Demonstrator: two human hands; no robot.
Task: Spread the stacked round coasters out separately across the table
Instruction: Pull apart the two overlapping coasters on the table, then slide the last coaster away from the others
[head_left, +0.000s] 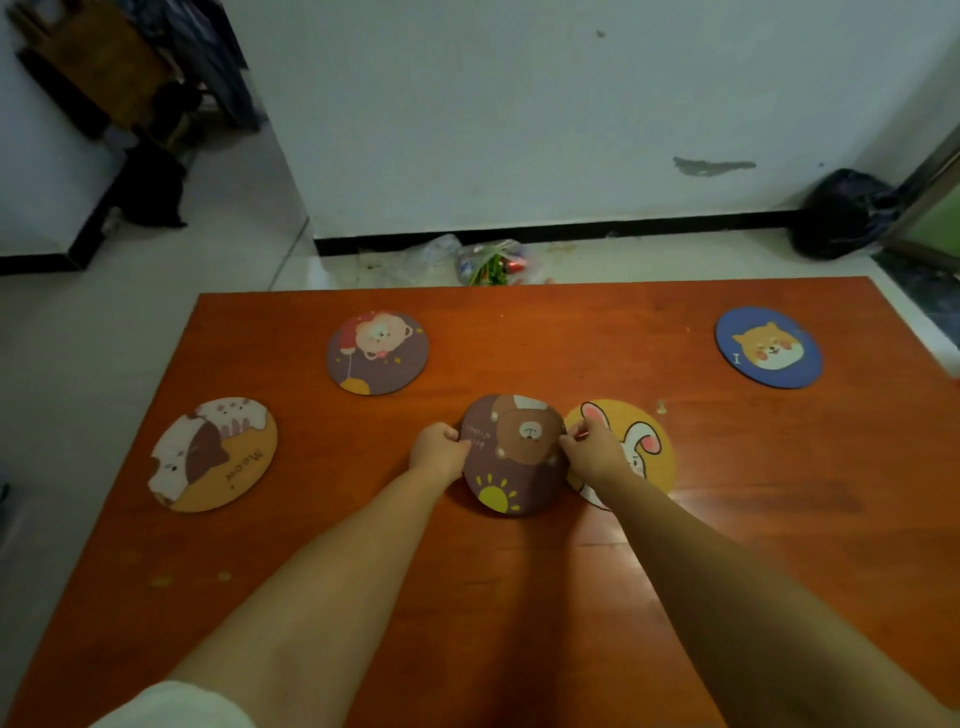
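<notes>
one head-worn wide-angle view looks forward and down over the desk (727, 519) from its near edge, facing the far edge and the wall (519, 130) beyond; both forearms reach in close below.

Black bag (844, 213) (corner), floor litter (488, 265)

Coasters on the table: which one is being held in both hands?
The brown bear coaster with the yellow sun, gripped at its edges by the left hand and right hand. The other four lie flat, ungripped.
</notes>
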